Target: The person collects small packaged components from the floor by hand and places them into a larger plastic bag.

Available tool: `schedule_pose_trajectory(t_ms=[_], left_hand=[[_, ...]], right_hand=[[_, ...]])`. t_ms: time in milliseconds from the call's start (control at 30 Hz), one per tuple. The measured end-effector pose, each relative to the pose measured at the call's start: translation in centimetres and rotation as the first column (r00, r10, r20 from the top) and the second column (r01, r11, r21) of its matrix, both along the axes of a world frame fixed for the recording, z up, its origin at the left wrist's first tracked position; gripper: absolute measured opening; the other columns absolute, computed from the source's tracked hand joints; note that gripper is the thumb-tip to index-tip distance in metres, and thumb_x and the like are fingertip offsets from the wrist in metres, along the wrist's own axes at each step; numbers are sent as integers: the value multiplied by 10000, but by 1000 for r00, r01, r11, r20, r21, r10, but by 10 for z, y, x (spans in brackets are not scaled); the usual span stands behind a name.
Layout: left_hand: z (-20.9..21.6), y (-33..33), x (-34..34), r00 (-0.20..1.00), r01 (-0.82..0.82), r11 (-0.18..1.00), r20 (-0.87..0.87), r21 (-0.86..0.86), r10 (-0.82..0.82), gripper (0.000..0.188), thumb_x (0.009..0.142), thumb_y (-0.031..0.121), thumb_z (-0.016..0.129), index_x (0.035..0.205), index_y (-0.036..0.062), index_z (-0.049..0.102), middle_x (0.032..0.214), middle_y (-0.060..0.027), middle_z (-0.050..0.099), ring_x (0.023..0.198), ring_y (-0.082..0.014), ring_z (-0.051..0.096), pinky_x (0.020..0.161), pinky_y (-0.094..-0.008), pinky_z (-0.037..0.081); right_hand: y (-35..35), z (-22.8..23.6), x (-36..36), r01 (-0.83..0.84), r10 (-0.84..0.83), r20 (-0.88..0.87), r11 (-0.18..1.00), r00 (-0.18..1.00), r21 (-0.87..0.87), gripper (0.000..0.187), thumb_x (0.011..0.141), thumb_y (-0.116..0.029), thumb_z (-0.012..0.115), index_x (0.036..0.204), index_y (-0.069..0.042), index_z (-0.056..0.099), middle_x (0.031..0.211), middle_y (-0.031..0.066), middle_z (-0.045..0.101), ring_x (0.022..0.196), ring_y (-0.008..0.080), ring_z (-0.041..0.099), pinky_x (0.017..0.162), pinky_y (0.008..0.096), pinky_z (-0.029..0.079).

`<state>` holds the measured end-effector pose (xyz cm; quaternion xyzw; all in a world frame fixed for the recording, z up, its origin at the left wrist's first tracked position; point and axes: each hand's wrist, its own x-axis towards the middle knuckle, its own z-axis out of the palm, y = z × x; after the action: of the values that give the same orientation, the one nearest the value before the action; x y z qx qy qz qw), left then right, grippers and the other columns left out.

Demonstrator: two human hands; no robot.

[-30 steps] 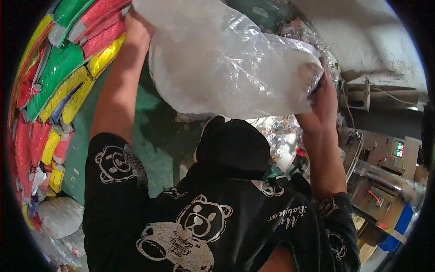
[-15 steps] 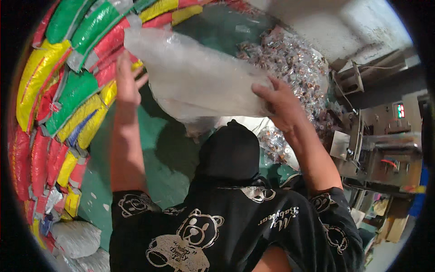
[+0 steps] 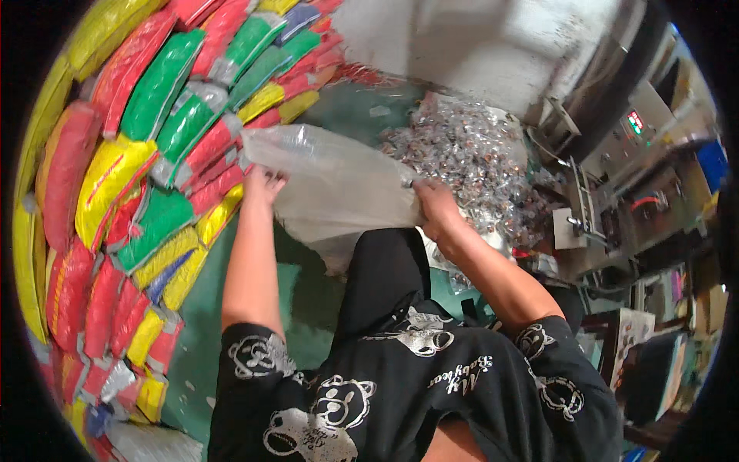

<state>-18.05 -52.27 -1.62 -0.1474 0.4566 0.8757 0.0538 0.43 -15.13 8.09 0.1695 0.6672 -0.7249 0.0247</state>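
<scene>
A large, translucent plastic bag [image 3: 335,181] is stretched out sideways in front of me, over my black-trousered knee [image 3: 389,266]. My left hand [image 3: 265,185] has its fingers curled at the bag's left end, holding its edge. At the other end, my right hand [image 3: 438,206] grips the bag with fingers closed on the plastic. The bag looks flat and mostly unfilled, its lower part sagging between the hands. Beyond my right hand lies a heap of small clear packets [image 3: 469,154] with brownish contents.
Stacked red, green and yellow woven sacks [image 3: 165,100] form a wall along my left. On the right stands a metal machine [image 3: 647,200] with a lit display. A pale wall [image 3: 454,46] rises behind the heap, and the floor [image 3: 308,296] is green.
My left hand, spread apart from the bag before, now holds its left end. The bag and both hands sit lower, and the view has shifted so more sacks show.
</scene>
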Motion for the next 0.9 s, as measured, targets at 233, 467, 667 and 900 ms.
schedule_pose_trajectory(t_ms=[233,467,667,900], left_hand=[[94,44,41,997,-76,928,-39,-364,66,544,833,354,646,1264,84,454,1179,-145,555,1045,-341,574,851,-578,472],[20,-1,11,980,-59,941,-197,-333,-8,372,850,120,542,1209,31,497,1133,-177,574,1013,-314,595,846,-500,509],[76,44,53,986,30,999,-165,-11,-31,335,873,89,473,1174,-49,528,1100,-194,607,1024,-306,601,891,-461,505],[90,7,52,974,148,978,-148,-146,-169,372,767,65,503,1120,-24,581,1100,-155,620,982,-290,614,838,-387,514]], right_hand=[[55,-25,7,121,-150,2,786,989,-606,293,967,-202,392,1109,1,547,991,138,622,848,247,636,754,420,556],[36,-2,-22,103,-107,25,819,994,-564,293,980,-182,353,1125,-3,535,1100,155,593,1003,273,603,893,442,513],[86,-12,-52,10,-162,-170,751,972,-660,302,925,-129,364,1110,-17,575,1053,135,618,963,252,615,865,419,501],[61,8,-93,201,-223,31,802,974,-562,332,1002,-250,334,1189,-62,534,1167,103,563,1044,256,563,888,486,474]])
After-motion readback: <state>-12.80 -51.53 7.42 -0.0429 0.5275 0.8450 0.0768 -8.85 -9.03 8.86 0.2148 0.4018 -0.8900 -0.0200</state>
